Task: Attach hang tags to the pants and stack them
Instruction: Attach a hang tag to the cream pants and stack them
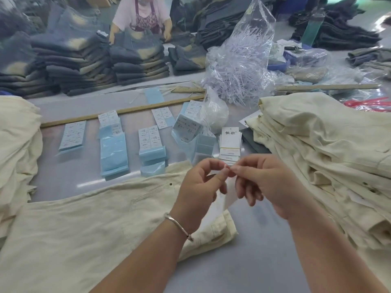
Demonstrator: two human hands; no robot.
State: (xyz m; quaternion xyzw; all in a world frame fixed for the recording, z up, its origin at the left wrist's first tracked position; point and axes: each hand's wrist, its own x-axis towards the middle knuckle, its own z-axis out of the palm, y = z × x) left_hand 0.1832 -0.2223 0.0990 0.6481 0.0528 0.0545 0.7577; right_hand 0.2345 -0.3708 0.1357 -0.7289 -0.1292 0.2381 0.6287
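Both hands, left hand [198,182] and right hand [264,182], pinch a white hang tag [227,197] fingertip to fingertip above cream pants [84,225] lying flat on the table [249,250], likely readying its fastener

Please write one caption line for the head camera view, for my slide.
Both hands, left and right, pinch a small white hang tag above cream cotton pants on the grey table.
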